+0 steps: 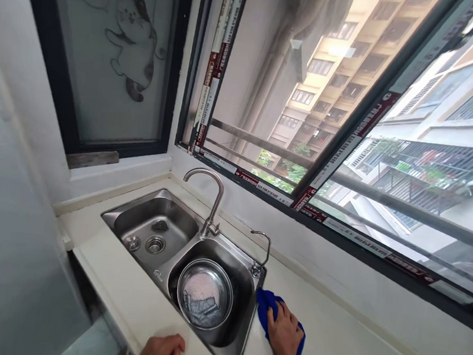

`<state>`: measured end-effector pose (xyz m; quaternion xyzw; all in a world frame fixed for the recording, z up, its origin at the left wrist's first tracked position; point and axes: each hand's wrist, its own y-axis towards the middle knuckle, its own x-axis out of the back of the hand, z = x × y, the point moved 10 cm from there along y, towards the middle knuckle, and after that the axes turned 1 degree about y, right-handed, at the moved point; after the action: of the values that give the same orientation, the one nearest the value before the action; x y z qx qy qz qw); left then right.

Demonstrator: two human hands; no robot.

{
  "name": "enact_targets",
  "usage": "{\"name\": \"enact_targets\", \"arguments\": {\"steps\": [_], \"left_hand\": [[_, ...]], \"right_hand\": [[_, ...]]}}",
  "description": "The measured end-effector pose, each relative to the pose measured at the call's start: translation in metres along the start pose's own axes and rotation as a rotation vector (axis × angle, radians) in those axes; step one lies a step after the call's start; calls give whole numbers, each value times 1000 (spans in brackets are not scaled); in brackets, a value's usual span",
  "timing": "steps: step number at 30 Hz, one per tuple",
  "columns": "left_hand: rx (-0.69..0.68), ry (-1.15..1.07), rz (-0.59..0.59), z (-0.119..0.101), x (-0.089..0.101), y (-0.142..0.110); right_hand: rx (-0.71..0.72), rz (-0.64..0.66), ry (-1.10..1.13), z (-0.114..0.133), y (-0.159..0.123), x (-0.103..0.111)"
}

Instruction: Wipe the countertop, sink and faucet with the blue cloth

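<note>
My right hand [285,332] lies flat with fingers spread on a blue cloth [265,304], pressing it onto the white countertop [350,344] just right of the steel double sink [244,267]. My left hand [161,352] rests at the counter's front edge before the sink, fingers curled down, with nothing visible in it. A round steel strainer bowl [205,293] sits in the sink's right basin. The left basin [154,228] shows its drain.
A tall curved tap [211,197] and a small second tap [261,252] stand behind the sink. A large black-framed window [348,149] runs along the back wall. A frosted pane with a cat drawing [132,39] is at left.
</note>
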<state>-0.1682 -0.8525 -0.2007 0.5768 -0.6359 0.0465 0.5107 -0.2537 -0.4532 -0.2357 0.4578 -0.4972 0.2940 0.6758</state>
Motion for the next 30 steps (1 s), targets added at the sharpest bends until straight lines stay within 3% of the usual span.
{"name": "enact_targets", "arguments": {"steps": [4, 8, 16, 30], "left_hand": [[20, -21, 1, 2, -2, -3], [59, -54, 39, 5, -5, -4], [104, -114, 38, 13, -7, -5], [131, -139, 10, 18, -6, -5]], "right_hand": [[48, -14, 27, 2, -37, 2], [74, -3, 69, 9, -53, 5], [68, -48, 93, 12, -50, 13], [84, -27, 3, 15, -37, 1]]}}
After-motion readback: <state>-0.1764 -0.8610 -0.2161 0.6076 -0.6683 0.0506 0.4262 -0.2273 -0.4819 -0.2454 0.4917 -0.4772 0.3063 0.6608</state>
